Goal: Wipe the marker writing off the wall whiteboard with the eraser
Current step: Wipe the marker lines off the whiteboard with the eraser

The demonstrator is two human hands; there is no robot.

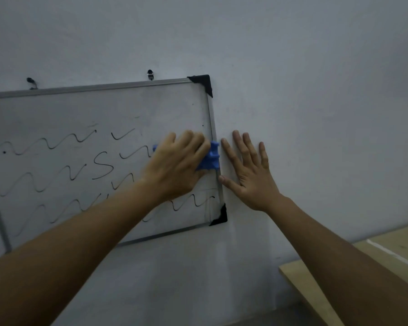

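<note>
Wall whiteboard (80, 109) hangs tilted, with wavy black marker writing (57, 142) across its middle and lower area. Blue eraser (210, 158) sits against the board's right edge, midway up, under the left hand (177, 165), whose fingers close over it (image blurred). Right hand (247, 170) lies flat on the wall, fingers spread, holding nothing, just beside that edge.

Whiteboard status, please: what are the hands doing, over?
Left hand presses blue eraser on whiteboard, by its right edge. Right hand flat on wall, fingers spread. Wavy marker lines remain. Nothing blocking.
</note>
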